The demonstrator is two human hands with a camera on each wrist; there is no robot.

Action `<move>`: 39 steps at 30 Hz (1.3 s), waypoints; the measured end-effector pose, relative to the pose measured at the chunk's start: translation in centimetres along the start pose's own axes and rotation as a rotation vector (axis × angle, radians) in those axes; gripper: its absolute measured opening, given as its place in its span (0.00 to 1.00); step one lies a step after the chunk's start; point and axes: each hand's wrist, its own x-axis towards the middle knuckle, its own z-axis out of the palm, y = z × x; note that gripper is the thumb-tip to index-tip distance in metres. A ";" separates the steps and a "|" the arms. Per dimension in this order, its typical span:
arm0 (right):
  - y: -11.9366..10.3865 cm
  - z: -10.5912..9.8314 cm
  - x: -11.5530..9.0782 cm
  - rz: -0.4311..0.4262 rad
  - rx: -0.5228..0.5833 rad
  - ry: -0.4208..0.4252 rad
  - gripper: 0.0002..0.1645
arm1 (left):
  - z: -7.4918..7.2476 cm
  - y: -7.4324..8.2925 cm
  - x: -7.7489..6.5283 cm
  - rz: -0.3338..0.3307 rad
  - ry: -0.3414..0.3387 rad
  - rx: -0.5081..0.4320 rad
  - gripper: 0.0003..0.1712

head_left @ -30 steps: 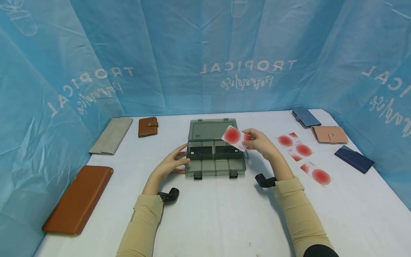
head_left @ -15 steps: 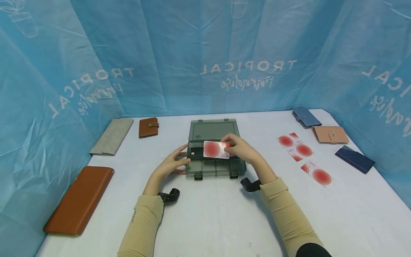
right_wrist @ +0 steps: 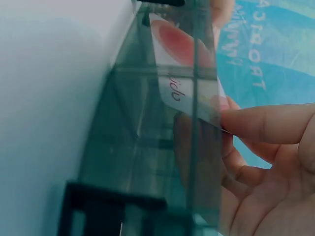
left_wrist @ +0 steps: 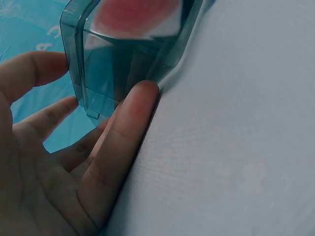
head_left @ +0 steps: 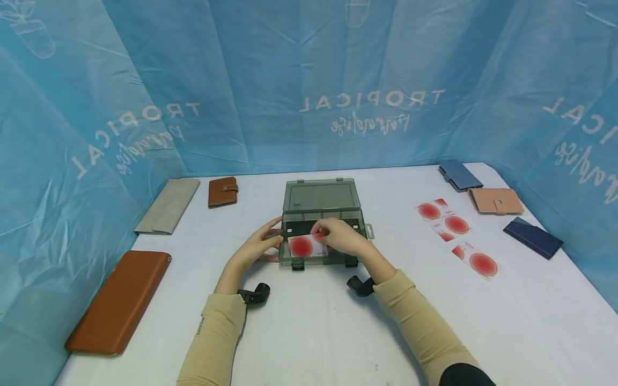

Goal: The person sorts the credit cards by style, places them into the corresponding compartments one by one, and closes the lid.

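A dark translucent divided plastic box point(head_left: 338, 261) stands on the white table, its lid point(head_left: 321, 195) raised at the back. My right hand point(head_left: 344, 237) pinches a white card with red circles point(head_left: 301, 247) at its right end, over the front left compartments. In the right wrist view, thumb and fingers meet at the card's point(right_wrist: 183, 42) corner, and part of it shows through the box wall. Black cards point(head_left: 295, 228) lie in the rear compartments. My left hand point(head_left: 256, 247) rests spread against the box's left side; in the left wrist view its fingertips point(left_wrist: 142, 93) touch the wall.
Several white-and-red cards point(head_left: 456, 225) lie on the right. Beyond them are a blue wallet point(head_left: 460, 177), a tan wallet point(head_left: 495, 201) and a navy wallet point(head_left: 532, 238). On the left are a grey wallet point(head_left: 168, 206), a small brown wallet point(head_left: 222, 192) and a large brown wallet point(head_left: 119, 303).
My right hand has carried the red-and-white card leftward and down, from above the box's right side to its front left compartments. The left hand stays at the box's side.
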 end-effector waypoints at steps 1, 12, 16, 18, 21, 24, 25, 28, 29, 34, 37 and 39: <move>0.0 0.2 0.1 0.001 -0.007 -0.007 0.14 | 0.0 0.0 0.0 -0.003 0.002 0.003 0.36; -0.5 1.4 0.3 0.021 -0.139 0.031 0.18 | 0.2 0.3 -0.1 -0.020 0.013 0.010 0.35; -0.7 1.4 0.4 0.043 -0.168 0.030 0.19 | 0.0 -0.4 0.5 -0.025 0.020 0.008 0.36; -0.7 1.4 0.3 0.051 -0.183 0.022 0.18 | -0.2 -1.2 1.0 -0.024 0.022 0.002 0.36; -0.8 1.4 0.1 0.038 -0.221 0.002 0.16 | -0.4 -2.1 1.6 -0.021 0.029 0.000 0.36; -0.8 1.3 -0.1 0.015 -0.236 -0.023 0.16 | -0.5 -2.4 1.7 -0.017 0.038 0.002 0.36; -0.8 1.3 -0.1 0.006 -0.237 -0.028 0.16 | -0.5 -2.4 1.7 -0.015 0.039 0.002 0.36; -0.9 1.2 -0.3 -0.013 -0.232 -0.030 0.15 | -0.5 -2.5 1.6 -0.014 0.043 -0.003 0.37; -0.9 1.2 -0.4 -0.020 -0.230 -0.028 0.15 | -0.5 -2.6 1.6 -0.011 0.042 -0.002 0.37; -0.9 0.9 -0.6 -0.034 -0.225 -0.043 0.15 | -0.6 -2.6 1.6 -0.006 0.043 -0.004 0.37; -0.8 0.4 -0.9 -0.037 -0.225 -0.025 0.15 | -0.5 -2.5 1.6 -0.013 0.046 -0.012 0.36; -0.6 -0.3 -1.2 -0.046 -0.200 0.018 0.15 | -0.5 -2.5 1.6 -0.016 0.044 -0.011 0.36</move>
